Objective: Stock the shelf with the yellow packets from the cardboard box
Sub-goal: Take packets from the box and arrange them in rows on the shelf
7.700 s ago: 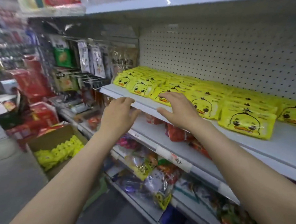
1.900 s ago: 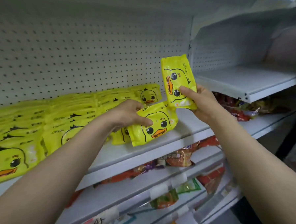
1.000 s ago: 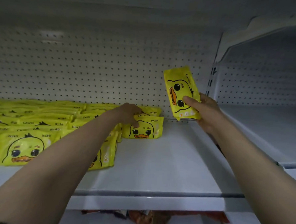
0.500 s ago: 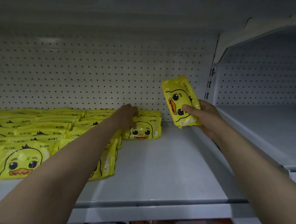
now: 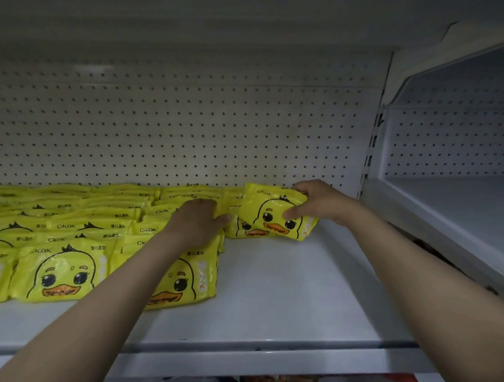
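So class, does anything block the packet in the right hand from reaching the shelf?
Nothing visible does: the right hand lowers its packet partly onto a packet already lying there, with bare shelf in front.

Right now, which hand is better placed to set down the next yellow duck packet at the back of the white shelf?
The right hand: it already grips the yellow duck-face packet near the pegboard back. The left hand only rests on the stocked packets.
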Tool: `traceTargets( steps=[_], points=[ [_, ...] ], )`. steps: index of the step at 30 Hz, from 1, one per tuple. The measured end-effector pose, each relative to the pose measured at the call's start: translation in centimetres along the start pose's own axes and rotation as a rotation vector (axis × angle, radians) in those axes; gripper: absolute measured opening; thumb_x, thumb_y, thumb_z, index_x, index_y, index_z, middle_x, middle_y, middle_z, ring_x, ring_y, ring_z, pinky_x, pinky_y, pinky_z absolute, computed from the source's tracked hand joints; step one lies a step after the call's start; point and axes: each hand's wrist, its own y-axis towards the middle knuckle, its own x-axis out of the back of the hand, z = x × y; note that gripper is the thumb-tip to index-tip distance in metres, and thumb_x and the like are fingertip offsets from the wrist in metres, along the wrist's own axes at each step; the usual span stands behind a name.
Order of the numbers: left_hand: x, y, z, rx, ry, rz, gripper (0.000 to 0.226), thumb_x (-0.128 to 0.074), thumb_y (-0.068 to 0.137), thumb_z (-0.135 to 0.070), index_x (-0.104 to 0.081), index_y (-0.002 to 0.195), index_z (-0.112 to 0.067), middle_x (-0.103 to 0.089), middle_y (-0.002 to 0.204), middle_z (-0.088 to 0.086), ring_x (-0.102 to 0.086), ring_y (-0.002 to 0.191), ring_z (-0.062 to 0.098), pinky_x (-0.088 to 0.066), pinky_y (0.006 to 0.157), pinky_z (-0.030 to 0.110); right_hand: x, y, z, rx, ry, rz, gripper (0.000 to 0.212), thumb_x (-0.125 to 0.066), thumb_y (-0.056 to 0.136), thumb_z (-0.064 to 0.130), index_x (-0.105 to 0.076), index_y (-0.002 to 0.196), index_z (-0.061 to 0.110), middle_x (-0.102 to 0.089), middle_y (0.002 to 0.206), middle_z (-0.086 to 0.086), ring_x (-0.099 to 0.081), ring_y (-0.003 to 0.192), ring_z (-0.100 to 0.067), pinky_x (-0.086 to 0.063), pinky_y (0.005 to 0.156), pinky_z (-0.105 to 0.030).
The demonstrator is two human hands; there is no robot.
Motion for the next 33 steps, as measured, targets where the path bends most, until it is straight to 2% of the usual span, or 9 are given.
traceTargets(
  steps=[3,5,10,13,16,20,25,29,33],
  points=[
    [-0.2,-1.7,0.1,-0.016,0.112,-0.012,0.067,-0.030,0.095,-0.062,-0.038,0.145,-0.018,-0.038,0.150,0.007,-0.026,0.142,0.029,-0.025,0.114,0.048,-1.8,1.3,0.1,-0.003,-0.143,0.061,0.037,-0.092,0.060,0.027,-0.071,0.090,0.020,-0.074,0.092,0.003,-0.071,0.090,-0.018,-0.058,0.084,-0.038],
    [-0.1,-2.5,-0.1,-0.025,0.123,-0.038,0.067,-0.025,0.096,-0.062,-0.034,0.148,-0.021,-0.031,0.155,0.005,-0.016,0.147,0.028,-0.015,0.118,0.047,-2.9,1.8,0.2,0.001,-0.201,0.059,0.039,-0.092,0.060,0.030,-0.071,0.091,0.021,-0.074,0.093,0.005,-0.069,0.093,-0.017,-0.056,0.087,-0.040],
    [-0.7,-3.7,0.0,-0.052,0.119,-0.080,0.070,-0.018,0.094,-0.065,-0.028,0.150,-0.022,-0.025,0.158,0.003,-0.011,0.148,0.025,-0.004,0.120,0.046,-4.3,2.4,0.7,0.013,-0.315,0.032,0.031,-0.090,0.064,0.031,-0.068,0.086,0.029,-0.068,0.087,0.012,-0.062,0.084,-0.010,-0.046,0.067,-0.024],
    [-1.3,-3.6,0.2,-0.061,0.142,-0.105,0.070,-0.018,0.094,-0.065,-0.028,0.149,-0.022,-0.026,0.157,0.003,-0.015,0.147,0.026,-0.005,0.120,0.046,-4.6,2.5,1.1,0.028,-0.407,-0.002,0.040,-0.090,0.065,0.033,-0.067,0.098,0.034,-0.065,0.088,0.013,-0.061,0.085,-0.010,-0.043,0.066,-0.022],
    [-1.8,-3.4,0.3,-0.068,0.172,-0.157,0.075,-0.014,0.091,-0.068,-0.033,0.146,-0.022,-0.034,0.153,0.003,-0.021,0.144,0.028,-0.010,0.119,0.047,-5.3,2.5,1.1,0.078,-0.529,-0.092,0.057,-0.089,0.064,0.035,-0.063,0.114,0.030,-0.062,0.102,0.008,-0.056,0.094,-0.014,-0.044,0.074,-0.028],
    [-2.3,-3.3,0.5,-0.074,0.207,-0.205,0.091,0.003,0.081,-0.074,-0.040,0.141,-0.022,-0.043,0.146,0.001,-0.031,0.139,0.028,-0.017,0.116,0.048,-6.1,2.2,1.0,0.100,-0.568,-0.168,0.064,-0.089,0.063,0.034,-0.054,0.117,0.029,-0.053,0.114,0.004,-0.048,0.109,-0.018,-0.039,0.078,-0.030],
    [-2.4,-3.2,0.4,-0.076,0.207,-0.220,0.070,-0.018,0.093,-0.066,-0.043,0.140,-0.019,-0.045,0.144,0.004,-0.033,0.137,0.030,-0.018,0.115,0.048,-7.1,1.2,1.9,0.066,-0.785,-0.288,0.074,-0.085,0.067,0.039,-0.051,0.131,0.028,-0.044,0.127,-0.001,-0.038,0.124,-0.022,-0.040,0.087,-0.034],
    [-2.3,-3.2,0.4,-0.072,0.205,-0.196,0.072,-0.016,0.093,-0.067,-0.042,0.140,-0.018,-0.045,0.144,0.007,-0.033,0.137,0.031,-0.019,0.115,0.049,-8.3,0.8,2.7,0.010,-0.862,-0.351,0.081,-0.082,0.070,0.037,-0.044,0.141,0.026,-0.045,0.134,-0.005,-0.038,0.127,-0.027,-0.041,0.093,-0.038],
    [-1.5,-3.6,0.0,-0.043,0.185,-0.139,0.073,-0.016,0.093,-0.067,-0.043,0.139,-0.016,-0.044,0.143,0.010,-0.032,0.137,0.032,-0.019,0.115,0.050,-8.6,0.2,3.7,-0.033,-0.912,-0.352,0.076,-0.079,0.073,0.036,-0.044,0.140,0.023,-0.047,0.136,-0.007,-0.041,0.127,-0.028,-0.042,0.094,-0.039]
  ],
)
